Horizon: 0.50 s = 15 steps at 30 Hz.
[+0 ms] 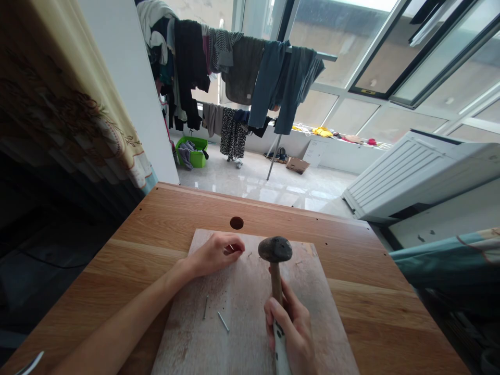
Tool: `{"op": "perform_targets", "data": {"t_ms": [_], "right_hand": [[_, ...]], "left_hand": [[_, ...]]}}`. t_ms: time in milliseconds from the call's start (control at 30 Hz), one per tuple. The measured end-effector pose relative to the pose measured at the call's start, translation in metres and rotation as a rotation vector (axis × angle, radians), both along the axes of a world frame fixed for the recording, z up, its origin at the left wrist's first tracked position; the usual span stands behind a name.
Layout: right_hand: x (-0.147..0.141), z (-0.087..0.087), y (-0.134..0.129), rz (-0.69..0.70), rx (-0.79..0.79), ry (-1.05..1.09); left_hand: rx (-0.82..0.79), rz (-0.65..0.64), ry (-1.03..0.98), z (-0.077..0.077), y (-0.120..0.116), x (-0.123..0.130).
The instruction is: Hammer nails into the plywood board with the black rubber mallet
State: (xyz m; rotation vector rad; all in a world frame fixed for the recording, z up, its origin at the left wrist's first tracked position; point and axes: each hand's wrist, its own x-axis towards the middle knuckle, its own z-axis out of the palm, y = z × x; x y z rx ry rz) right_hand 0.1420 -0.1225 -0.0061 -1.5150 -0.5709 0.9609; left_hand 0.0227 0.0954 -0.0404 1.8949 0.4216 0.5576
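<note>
My right hand (292, 317) is wrapped round the handle of a hammer (276, 284), whose dark, rounded head points up above a wooden board (242, 338). The lower part of the handle is whitish. Near the far left corner of the board, my left hand (216, 253) is closed in a pinch, thumb against fingertips; what lies between them is too small to make out. Two loose nails, one upright in the picture (205, 307) and one slanted (223, 321), lie on the board nearer to me. Small bent nail-like bits (299, 262) show near its far edge.
The board rests on a wood-grain table (375, 312) with a round hole (236, 223) beyond it. Past the table stand a drying rack with clothes (244, 67), a green basin (199, 156) and a white appliance (410, 172). Curtains (78, 104) hang at the left.
</note>
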Motion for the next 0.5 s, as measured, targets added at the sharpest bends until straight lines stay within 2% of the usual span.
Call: {"op": "perform_targets", "data": {"t_ms": [267,500], "right_hand": [[-0.0009,-0.0002,-0.0001,0.034,-0.004,0.007],[-0.0060,-0.0058,0.0029,0.073,0.001,0.017]], "left_hand": [[0.075,-0.029,0.000,-0.0008,0.0024,-0.0011],[-0.036,0.025,0.003,-0.0022,0.0003,-0.0007]]}}
